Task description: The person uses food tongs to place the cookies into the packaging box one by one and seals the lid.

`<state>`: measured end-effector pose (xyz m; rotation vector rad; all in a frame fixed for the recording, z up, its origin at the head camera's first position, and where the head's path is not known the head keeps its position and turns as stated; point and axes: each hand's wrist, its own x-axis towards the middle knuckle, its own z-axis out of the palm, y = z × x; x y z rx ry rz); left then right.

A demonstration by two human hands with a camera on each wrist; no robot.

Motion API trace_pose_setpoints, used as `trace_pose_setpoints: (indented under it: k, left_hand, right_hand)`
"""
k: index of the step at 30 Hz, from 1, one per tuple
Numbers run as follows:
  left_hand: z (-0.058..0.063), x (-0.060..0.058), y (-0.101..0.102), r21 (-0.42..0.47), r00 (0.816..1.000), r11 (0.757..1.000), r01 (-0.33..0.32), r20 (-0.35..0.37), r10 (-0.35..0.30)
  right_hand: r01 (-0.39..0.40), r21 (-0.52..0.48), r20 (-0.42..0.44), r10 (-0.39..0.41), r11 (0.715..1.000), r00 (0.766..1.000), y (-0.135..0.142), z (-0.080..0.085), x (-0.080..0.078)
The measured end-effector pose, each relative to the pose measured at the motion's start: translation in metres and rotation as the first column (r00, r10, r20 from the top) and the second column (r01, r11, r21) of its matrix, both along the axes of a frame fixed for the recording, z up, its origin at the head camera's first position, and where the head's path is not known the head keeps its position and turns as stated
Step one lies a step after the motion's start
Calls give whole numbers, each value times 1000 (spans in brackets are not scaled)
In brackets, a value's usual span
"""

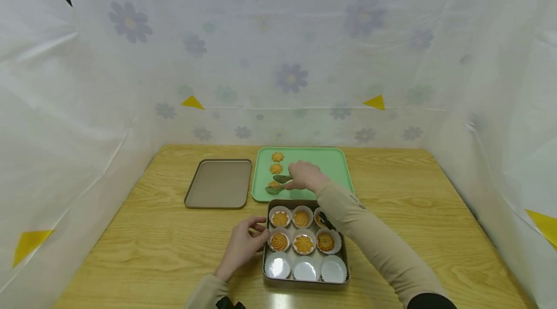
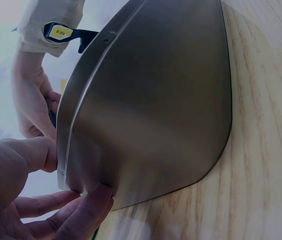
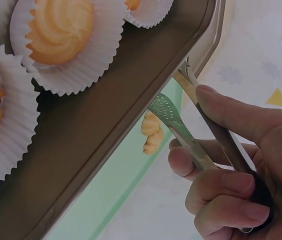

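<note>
My right hand [image 1: 306,176] grips metal tongs [image 3: 226,145] with perforated ends over the green tray [image 1: 330,169]. The ends stand apart on either side of a cookie [image 1: 273,184], partly hidden by them; contact cannot be told. Two more flower-shaped cookies, one of them a golden cookie [image 1: 276,169], lie behind it in a column. My left hand [image 1: 244,243] holds the left side of a deep baking tin [image 2: 156,100], thumb at its rim and fingertips against the outer wall. White paper cups fill the tin in rows. The front row's cups, such as this cup [image 1: 305,269], hold no cookie; the others hold cookies.
A flat brown tray [image 1: 222,183] sits to the left of the green one. Everything stands on a wooden table [image 1: 165,246], enclosed by white flowered sheeting [image 1: 243,57] at the back and sides. My right forearm [image 1: 378,241] crosses over the tin's right back corner.
</note>
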<state>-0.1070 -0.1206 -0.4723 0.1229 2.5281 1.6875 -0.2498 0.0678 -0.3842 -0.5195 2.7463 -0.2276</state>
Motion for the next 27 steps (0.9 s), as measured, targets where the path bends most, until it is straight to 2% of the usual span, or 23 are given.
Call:
trace_pose_setpoints:
  k: [27]
  left_hand:
    - [-1,-1,0,-7,1000,1000,0,-12,0]
  right_hand:
    - [6,10,-4,-6,1000,1000,0,0,0]
